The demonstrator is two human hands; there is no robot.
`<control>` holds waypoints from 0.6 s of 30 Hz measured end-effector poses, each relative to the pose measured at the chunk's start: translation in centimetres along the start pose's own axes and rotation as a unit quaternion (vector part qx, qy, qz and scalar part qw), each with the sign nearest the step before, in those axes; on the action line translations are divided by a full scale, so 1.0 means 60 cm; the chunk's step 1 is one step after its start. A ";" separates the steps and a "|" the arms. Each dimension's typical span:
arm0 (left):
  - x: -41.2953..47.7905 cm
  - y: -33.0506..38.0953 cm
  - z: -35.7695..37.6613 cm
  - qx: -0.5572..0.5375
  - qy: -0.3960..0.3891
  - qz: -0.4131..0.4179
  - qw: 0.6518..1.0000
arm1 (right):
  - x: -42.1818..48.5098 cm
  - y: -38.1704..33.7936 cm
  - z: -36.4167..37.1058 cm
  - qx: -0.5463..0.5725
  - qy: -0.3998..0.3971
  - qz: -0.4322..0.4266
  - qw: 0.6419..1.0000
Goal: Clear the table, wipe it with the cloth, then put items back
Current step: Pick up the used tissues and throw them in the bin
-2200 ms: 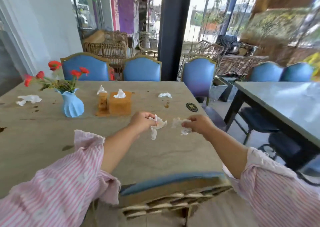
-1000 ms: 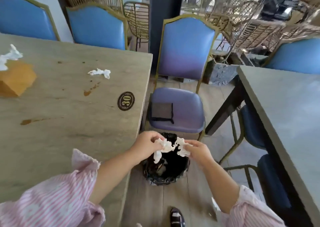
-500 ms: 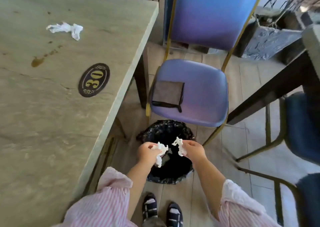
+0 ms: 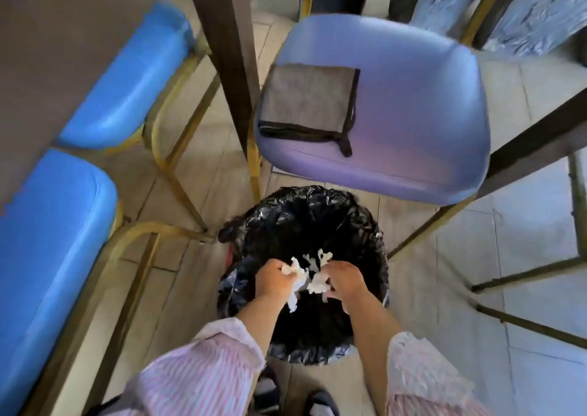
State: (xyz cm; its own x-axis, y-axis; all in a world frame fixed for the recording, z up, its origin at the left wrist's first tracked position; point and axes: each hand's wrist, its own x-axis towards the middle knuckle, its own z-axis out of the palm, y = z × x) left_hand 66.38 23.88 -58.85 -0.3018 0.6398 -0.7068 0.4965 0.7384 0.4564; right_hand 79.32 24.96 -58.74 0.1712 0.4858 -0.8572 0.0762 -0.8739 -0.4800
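Observation:
Both my hands hang over the mouth of a bin lined with a black bag (image 4: 355, 215) on the floor. My left hand (image 4: 273, 279) grips a crumpled white tissue (image 4: 295, 280). My right hand (image 4: 344, 280) grips another crumpled tissue (image 4: 317, 284). The two tissues touch between the hands. A folded grey cloth (image 4: 308, 98) with a black edge lies on the seat of the purple chair (image 4: 413, 114) just beyond the bin. The table top is out of view; only its dark leg (image 4: 228, 50) shows.
Two blue chair seats (image 4: 47, 225) with gold frames stand at the left under the table edge. A second table's dark leg (image 4: 536, 142) and metal chair legs cross the right side. Tiled floor lies around the bin.
The view has tilted from the table top down to the floor. Both hands carried the tissues off the table and lowered them into the bin's mouth.

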 end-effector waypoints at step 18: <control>-0.554 0.172 -0.346 0.008 0.004 0.190 0.982 | -0.609 -0.203 -0.102 -0.105 0.005 -0.218 0.970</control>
State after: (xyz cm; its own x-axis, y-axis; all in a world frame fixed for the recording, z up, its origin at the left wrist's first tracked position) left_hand 64.63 14.65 -19.46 -0.0978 0.8700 -0.4832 0.5872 0.4425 0.6778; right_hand 78.12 17.78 -20.42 0.0870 0.8110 -0.5785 0.3417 -0.5698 -0.7474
